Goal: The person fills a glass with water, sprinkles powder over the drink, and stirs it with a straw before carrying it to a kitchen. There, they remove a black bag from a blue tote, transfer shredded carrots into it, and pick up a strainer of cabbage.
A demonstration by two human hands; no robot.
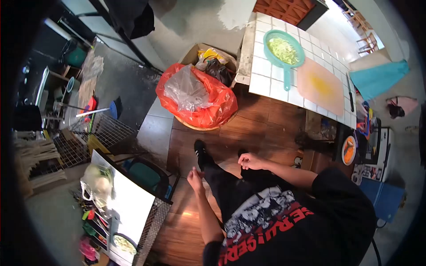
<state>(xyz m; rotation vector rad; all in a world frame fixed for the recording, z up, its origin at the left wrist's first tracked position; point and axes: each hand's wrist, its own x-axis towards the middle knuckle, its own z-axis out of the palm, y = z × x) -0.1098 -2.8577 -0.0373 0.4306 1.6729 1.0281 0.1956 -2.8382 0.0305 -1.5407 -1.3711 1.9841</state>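
My left hand (195, 179) is raised in front of my legs, its fingers curled in and nothing visible in them. To its right my right hand (251, 161) hangs over the floor near my foot, fingers also loosely curled with no object showing. Neither touches anything. Ahead stands a bin lined with a red plastic bag (222, 106), a clear crumpled bag (188, 91) on top. On the white tiled counter (262, 82) a green strainer (287, 73) holds shredded pale-green vegetable. A pinkish cutting board (306, 91) with a yellow stain lies beside it, then a knife (350, 99).
At lower left a white table (137, 199) bears a bagged vegetable (100, 184) and a bowl (125, 244). A dark chair (148, 175) stands by it. A teal cloth (377, 80) and an orange-filled plate (349, 150) are at right. A box of bags (217, 64) sits behind the bin.
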